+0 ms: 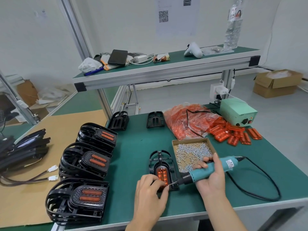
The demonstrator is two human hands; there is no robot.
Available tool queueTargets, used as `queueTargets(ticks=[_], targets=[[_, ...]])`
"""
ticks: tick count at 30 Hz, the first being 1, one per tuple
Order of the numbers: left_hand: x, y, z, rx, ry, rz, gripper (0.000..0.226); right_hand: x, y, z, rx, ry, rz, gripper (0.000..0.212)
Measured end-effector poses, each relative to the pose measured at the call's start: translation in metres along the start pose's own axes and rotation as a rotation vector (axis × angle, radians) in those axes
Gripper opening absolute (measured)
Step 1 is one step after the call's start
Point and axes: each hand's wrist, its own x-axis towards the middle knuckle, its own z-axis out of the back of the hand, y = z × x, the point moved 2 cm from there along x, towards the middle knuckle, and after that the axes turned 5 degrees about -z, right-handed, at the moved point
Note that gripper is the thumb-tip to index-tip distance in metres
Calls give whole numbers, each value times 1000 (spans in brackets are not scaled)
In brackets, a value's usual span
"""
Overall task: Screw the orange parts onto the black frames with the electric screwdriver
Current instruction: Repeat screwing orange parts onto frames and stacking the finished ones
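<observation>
Stacks of finished black frames (78, 199) with orange inserts sit at the left edge of my green counter (138, 144), three piles running front to back. My left hand (150, 194) pinches at the near end of the black frame (162, 170) lying in front of me, its orange part (162, 175) seated in the middle. My right hand (210, 174) curls its grip around the teal electric screwdriver (210, 169), whose bit meets my left fingertips at the frame's near end. Just behind sits a shallow cardboard tray (191, 140) scattered with small silver screws (191, 152). Farther right, a clear plastic bag (186, 122) bulges with orange parts, with loose ones (233, 134) spilled beside it before a pale green power box (238, 112).
</observation>
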Motion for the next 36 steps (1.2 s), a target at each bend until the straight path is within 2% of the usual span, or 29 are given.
queueTargets(ticks=[2,8,12,17,22,25,28,32,36], targets=[[4,-5,1,14,69,52,26,-1,1,6,10,7,-12,23],[17,-23,-8,265,318,245,79,-6,7,23,45,54,-40,22],[20,-27,-16,323,332,319,72,-9,7,26,14,70,-48,21],[20,-23,0,117,217,361,43,-7,9,25,27,67,-40,21],[29,-5,32,-247,-42,627,20,-8,7,25,14,89,-38,20],[34,17,47,-314,-210,741,8,-8,7,25,4,81,-38,20],[32,41,49,-477,-283,882,3,-8,7,24,-12,73,-35,20],[19,60,39,-747,-425,1109,12,-8,6,23,-28,70,-30,20],[26,61,25,-851,-549,1281,13,-8,5,23,-36,67,-39,21]])
